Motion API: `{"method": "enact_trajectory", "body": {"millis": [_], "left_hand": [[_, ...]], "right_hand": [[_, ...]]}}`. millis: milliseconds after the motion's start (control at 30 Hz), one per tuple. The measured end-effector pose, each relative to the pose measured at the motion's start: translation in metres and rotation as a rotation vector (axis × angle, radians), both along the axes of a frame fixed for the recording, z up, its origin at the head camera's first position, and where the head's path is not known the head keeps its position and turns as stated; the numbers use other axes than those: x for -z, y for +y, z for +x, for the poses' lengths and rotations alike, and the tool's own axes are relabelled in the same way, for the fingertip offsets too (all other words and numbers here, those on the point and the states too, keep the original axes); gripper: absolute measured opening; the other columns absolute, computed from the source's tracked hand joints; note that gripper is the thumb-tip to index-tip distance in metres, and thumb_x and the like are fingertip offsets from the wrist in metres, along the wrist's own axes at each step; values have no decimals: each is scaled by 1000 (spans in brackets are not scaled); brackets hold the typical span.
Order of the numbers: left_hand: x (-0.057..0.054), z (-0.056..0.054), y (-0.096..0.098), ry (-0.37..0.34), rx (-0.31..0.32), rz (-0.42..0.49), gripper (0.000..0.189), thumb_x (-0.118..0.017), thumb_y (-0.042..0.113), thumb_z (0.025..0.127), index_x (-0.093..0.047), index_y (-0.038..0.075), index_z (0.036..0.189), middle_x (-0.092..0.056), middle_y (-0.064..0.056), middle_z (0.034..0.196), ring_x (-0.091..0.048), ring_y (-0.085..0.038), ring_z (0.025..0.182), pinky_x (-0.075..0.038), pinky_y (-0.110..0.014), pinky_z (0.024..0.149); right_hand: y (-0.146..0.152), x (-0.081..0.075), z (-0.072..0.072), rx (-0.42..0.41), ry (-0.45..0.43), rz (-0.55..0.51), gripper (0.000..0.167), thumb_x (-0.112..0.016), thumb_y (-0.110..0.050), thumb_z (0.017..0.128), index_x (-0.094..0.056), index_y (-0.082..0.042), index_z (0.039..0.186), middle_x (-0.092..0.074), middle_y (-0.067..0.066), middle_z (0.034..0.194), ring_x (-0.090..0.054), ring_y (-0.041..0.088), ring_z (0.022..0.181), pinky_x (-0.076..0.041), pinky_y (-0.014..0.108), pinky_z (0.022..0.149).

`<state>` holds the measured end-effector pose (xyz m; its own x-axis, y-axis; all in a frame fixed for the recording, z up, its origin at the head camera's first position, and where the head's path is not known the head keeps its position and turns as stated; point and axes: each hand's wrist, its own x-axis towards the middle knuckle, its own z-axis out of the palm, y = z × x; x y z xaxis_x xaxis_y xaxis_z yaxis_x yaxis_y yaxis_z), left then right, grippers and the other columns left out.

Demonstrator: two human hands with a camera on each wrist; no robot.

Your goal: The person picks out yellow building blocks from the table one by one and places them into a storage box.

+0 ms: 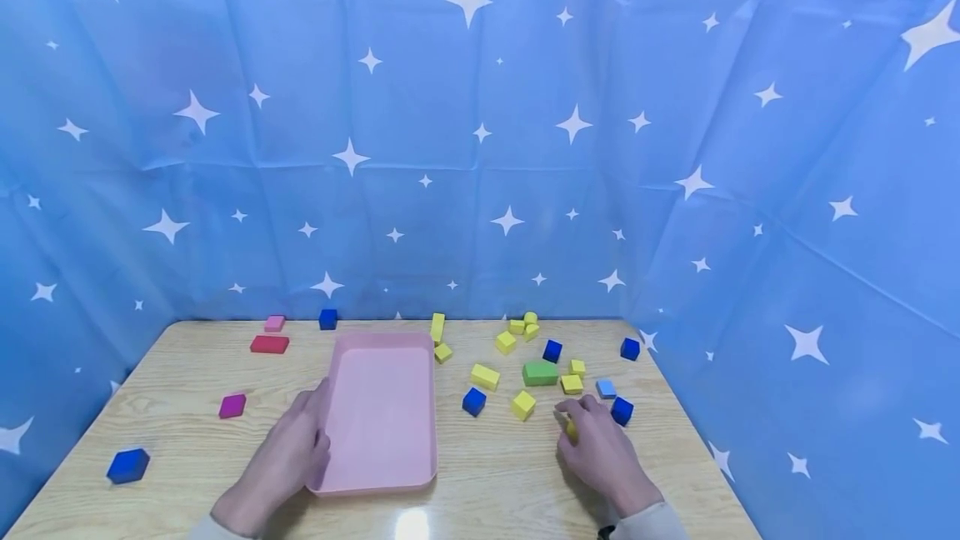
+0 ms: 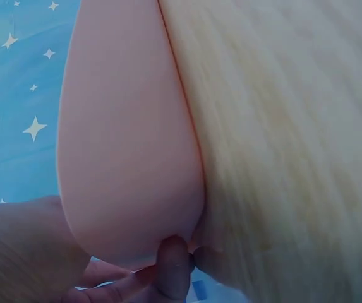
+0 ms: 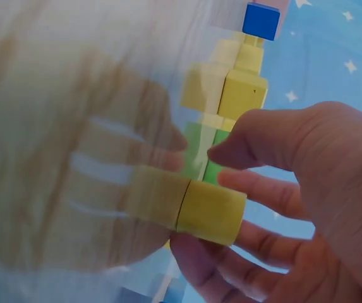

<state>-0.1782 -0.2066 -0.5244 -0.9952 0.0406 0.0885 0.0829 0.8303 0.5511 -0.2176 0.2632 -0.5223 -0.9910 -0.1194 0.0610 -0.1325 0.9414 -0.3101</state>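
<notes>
A pink tray (image 1: 382, 415) lies on the wooden table, its long side running away from me. My left hand (image 1: 294, 438) grips its left side; in the left wrist view, fingers (image 2: 173, 268) bend against the lower edge of the tray's wall (image 2: 127, 132). To the right, my right hand (image 1: 600, 444) reaches around a yellow block (image 3: 212, 212) that stands on the table. Its thumb (image 3: 237, 148) is apart from the block, and the other fingers are spread behind and beside it. From the head view, the hand mostly hides this block.
Yellow blocks (image 1: 523, 405), a green block (image 1: 540, 373), blue cubes (image 1: 474, 402) and a light blue block (image 1: 606, 389) lie right of the tray. Left of it are a red block (image 1: 269, 344), a pink block (image 1: 274, 323), a magenta block (image 1: 232, 406) and blue blocks (image 1: 128, 466). Starry curtains surround the table.
</notes>
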Motion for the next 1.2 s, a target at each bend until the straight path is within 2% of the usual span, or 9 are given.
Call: {"method": "enact_trajectory", "body": {"millis": [133,333,500,700,800,967,1067,1200], "left_hand": [[0,1,1,-27,6,0,86,-71,-3,98,-34,-14,175,-64,-34,153,-72,-28,108,-71,-53,99],[-1,0,0,-46,3,4,88,-70,1,99,-31,-15,176,-61,-37,159,-73,-31,115,-70,-57,105],[-1,-6,-4,-39,-1,15,82,-70,7,105,-33,-16,175,-64,-39,157,-74,-36,121,-69,-62,109],[2,-13,-6,-11,-5,22,76,-69,10,109,-38,-13,175,-69,-39,151,-77,-45,129,-67,-68,109],[2,-16,-7,11,-1,20,75,-69,8,108,-40,-11,174,-72,-37,144,-78,-44,124,-68,-67,106],[3,-18,-5,4,-8,1,73,-66,4,107,-40,-12,174,-71,-36,144,-75,-34,113,-69,-65,106],[3,-17,-4,-4,-10,-16,72,-64,2,107,-40,-14,173,-67,-39,150,-75,-34,115,-69,-64,107],[2,-17,-3,-14,-12,-28,72,-63,1,106,-39,-15,173,-67,-40,150,-77,-37,119,-70,-64,106]], "right_hand": [[2,0,-2,7,-25,-59,34,-86,-3,96,-83,-9,129,-75,14,124,-63,15,90,-57,31,71],[2,-3,-4,18,-41,-86,25,-87,-3,99,-83,-6,124,-76,15,122,-67,15,88,-60,31,69],[1,-7,-6,15,-41,-84,26,-88,-4,100,-83,-3,125,-78,14,120,-74,17,96,-68,39,76],[-2,-11,-5,16,-26,-97,30,-89,-2,99,-82,-1,128,-82,16,125,-82,29,113,-74,47,90],[-5,-15,-3,23,-15,-96,32,-89,-2,99,-81,-1,129,-83,18,128,-82,33,118,-74,48,94],[-15,-23,1,30,19,-113,32,-90,-4,99,-82,-1,129,-84,18,128,-82,34,120,-74,49,95],[-23,-28,3,7,54,-127,31,-91,-4,98,-83,-1,128,-85,17,126,-82,32,117,-74,47,94],[-38,-32,3,-45,94,-152,30,-93,-3,97,-83,-3,126,-85,14,122,-82,26,108,-74,39,86]]}}
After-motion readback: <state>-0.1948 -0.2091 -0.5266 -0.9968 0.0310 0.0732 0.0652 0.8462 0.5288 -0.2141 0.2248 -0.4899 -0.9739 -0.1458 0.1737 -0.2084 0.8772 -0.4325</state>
